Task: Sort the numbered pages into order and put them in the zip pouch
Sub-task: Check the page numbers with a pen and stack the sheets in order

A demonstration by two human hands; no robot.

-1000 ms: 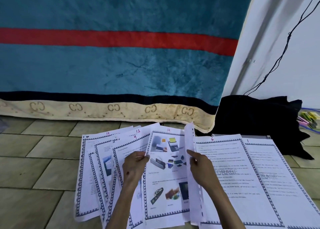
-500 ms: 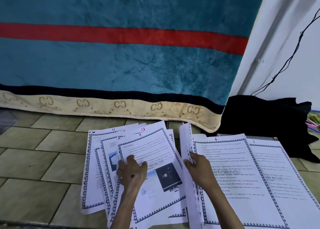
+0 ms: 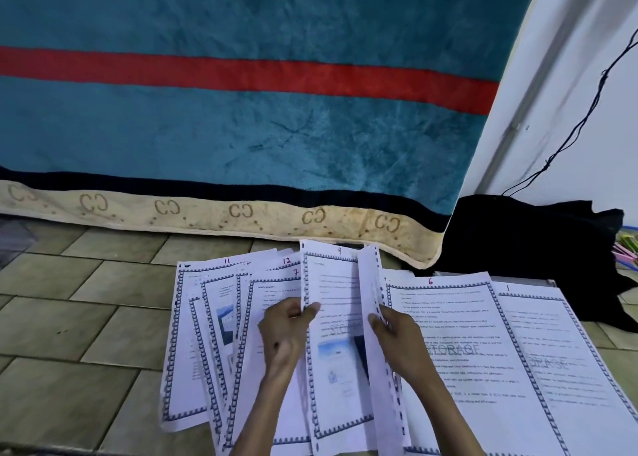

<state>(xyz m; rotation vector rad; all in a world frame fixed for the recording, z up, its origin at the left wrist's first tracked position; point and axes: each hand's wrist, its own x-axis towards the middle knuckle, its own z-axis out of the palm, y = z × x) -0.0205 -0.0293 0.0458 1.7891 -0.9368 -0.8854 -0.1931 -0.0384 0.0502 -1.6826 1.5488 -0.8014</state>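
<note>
The left hand (image 3: 286,331) pinches the left edge of page 9 (image 3: 336,348), lifting it off the fanned pages; the right hand (image 3: 397,338) grips an upturned sheet (image 3: 374,293) by its edge. Pages 7 (image 3: 276,290), 12 (image 3: 286,261) and 11 (image 3: 186,335) spread left on the tiled floor (image 3: 86,335), pages 6 (image 3: 459,321) and 1 (image 3: 545,335) right. Beyond hangs a teal blanket (image 3: 241,127).

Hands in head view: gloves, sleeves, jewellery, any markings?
Both bare. The left hand and right hand show no gloves, rings, watch or bands. Both forearms are uncovered down to the frame edge, with no sleeve in view. No markings visible.
</note>
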